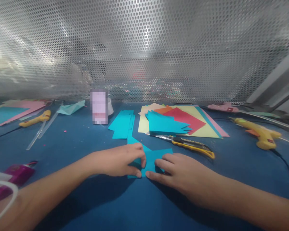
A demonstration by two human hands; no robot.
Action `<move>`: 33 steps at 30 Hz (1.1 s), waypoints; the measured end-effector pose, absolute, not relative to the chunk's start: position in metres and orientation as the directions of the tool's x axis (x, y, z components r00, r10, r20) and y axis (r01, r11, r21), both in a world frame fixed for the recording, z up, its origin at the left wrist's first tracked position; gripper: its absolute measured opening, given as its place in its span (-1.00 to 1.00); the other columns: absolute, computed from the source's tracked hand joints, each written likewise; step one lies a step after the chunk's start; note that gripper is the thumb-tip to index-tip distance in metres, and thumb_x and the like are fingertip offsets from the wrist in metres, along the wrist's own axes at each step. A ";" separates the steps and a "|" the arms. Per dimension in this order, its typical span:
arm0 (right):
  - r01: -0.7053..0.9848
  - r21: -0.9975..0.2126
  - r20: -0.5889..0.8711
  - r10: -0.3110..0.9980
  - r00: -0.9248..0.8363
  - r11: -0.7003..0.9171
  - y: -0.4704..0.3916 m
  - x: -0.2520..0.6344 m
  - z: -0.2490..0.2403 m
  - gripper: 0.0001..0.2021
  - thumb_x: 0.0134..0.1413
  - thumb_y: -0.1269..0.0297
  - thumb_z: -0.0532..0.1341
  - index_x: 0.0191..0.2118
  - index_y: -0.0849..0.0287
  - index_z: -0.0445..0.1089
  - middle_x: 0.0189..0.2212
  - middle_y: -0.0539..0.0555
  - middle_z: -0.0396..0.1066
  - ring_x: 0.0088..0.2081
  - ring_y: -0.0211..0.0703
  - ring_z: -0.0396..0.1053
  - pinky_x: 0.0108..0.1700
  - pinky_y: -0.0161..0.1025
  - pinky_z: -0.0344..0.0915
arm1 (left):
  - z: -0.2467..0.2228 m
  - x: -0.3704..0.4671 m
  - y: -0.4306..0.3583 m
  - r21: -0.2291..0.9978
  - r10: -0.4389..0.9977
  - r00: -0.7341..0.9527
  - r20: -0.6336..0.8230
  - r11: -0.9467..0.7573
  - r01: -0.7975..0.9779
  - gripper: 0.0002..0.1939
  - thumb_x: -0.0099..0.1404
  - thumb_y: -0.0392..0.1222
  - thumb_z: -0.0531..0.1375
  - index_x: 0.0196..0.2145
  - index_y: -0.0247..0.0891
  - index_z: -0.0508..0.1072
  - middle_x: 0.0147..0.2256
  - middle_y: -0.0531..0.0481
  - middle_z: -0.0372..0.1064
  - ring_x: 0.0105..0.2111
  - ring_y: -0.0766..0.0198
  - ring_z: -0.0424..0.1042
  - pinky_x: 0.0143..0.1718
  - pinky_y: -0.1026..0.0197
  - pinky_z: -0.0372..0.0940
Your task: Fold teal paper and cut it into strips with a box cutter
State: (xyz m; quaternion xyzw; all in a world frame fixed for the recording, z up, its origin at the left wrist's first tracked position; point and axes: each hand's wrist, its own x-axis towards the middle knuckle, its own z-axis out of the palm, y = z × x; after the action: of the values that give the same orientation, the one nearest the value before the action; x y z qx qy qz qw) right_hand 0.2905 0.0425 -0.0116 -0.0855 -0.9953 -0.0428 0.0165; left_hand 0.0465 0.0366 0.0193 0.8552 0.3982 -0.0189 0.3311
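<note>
A sheet of blue paper (151,160) lies on the blue table in front of me. My left hand (121,159) has its fingers curled over the paper's left part, thumb at the near edge. From the other side, my right hand (175,170) holds the paper, its thumb by the near edge and its bent fingers on top. Both hands look closed on the sheet, though some fingertips are hidden. Just beyond sit several cut blue paper pieces (121,124), one strip reaching down to the sheet. A yellow-and-black utility knife (183,143) rests past my right hand.
Behind the knife, blue pieces (166,123) lie over red paper (186,119) and pale yellow sheets (143,125). Yellow glue guns lie left (36,118) and right (257,131), with cords. Glue sticks (39,133), a magenta object (20,175) and a perforated metal panel (144,48) surround the table.
</note>
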 end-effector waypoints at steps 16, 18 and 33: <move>0.181 0.086 0.025 0.180 -0.983 0.980 0.042 0.289 -0.011 -0.30 -0.10 0.48 0.19 0.24 0.13 0.12 -0.26 0.09 0.36 -0.34 -0.06 0.20 -0.40 -0.16 0.04 | 0.030 0.043 0.035 0.430 0.672 0.665 -0.326 -0.521 0.737 -0.85 0.19 -0.23 0.35 -0.34 -0.18 0.42 -0.20 0.05 0.15 -0.13 0.19 0.18 -0.21 0.24 0.10; 0.186 0.078 0.018 0.185 -0.983 0.979 0.040 0.286 -0.011 -0.28 -0.12 0.47 0.19 0.25 0.12 0.10 -0.28 0.08 0.36 -0.34 -0.06 0.19 -0.40 -0.15 0.03 | 0.031 0.044 0.033 0.401 0.698 0.644 -0.315 -0.517 0.756 -0.81 0.16 -0.22 0.36 -0.30 -0.18 0.42 -0.12 0.02 0.12 -0.08 0.14 0.15 -0.16 0.19 0.11; 0.294 -0.141 -0.057 0.288 -0.956 0.945 0.030 0.291 0.009 -0.49 -0.04 0.51 0.15 0.10 0.21 0.34 -0.30 0.10 0.39 -0.34 -0.09 0.23 -0.37 -0.17 0.10 | 0.031 0.049 0.039 0.533 0.549 0.774 -0.316 -0.572 0.624 -0.91 0.22 -0.32 0.32 -0.41 -0.21 0.48 -0.42 0.13 0.23 -0.33 0.34 0.31 -0.25 0.29 0.15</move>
State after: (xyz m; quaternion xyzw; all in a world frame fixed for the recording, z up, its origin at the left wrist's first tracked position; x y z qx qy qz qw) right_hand 0.2912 0.0297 0.0090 -0.1475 -0.9861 0.0744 -0.0178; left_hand 0.0493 0.0394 0.0315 0.8847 0.3315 -0.0577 0.3226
